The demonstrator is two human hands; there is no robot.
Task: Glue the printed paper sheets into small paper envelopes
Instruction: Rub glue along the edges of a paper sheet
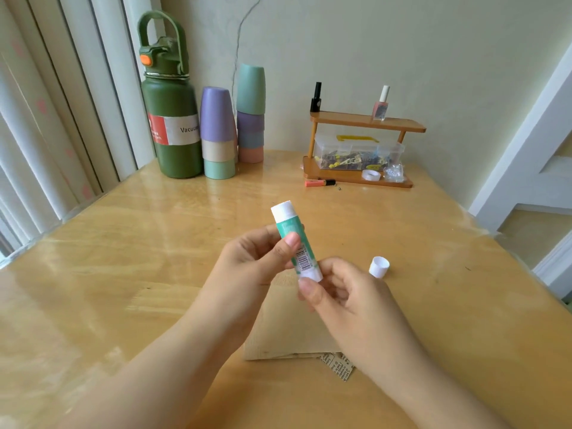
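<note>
A: What's the biggest piece in play?

B: The brown printed paper sheet [278, 329], lying flat on the wooden table [123, 258] under both forearms, with a corner of newsprint-like text showing at its near edge. I'd judge it light, thin and floppy, easy to crease or slide on that glossy top, so press it flat with straight fingers and lift only by an edge.

A: And the glue?

B: The glue stick [296, 243] is held above the sheet, tilted, its white glue end up and away from the person. The left hand [257, 261] grips the green barrel, thumb across the label. The right hand [340, 292] pinches the white base knob between thumb and fingers, probably to twist.

A: How will it handle?

B: Light, rigid, smooth plastic, likely a bit slick; hold mid-barrel. The exposed glue looks soft, so light pressure.

A: The cap?

B: The white cap [379, 266] lies on the table just right of the hands, touching nothing.
</note>
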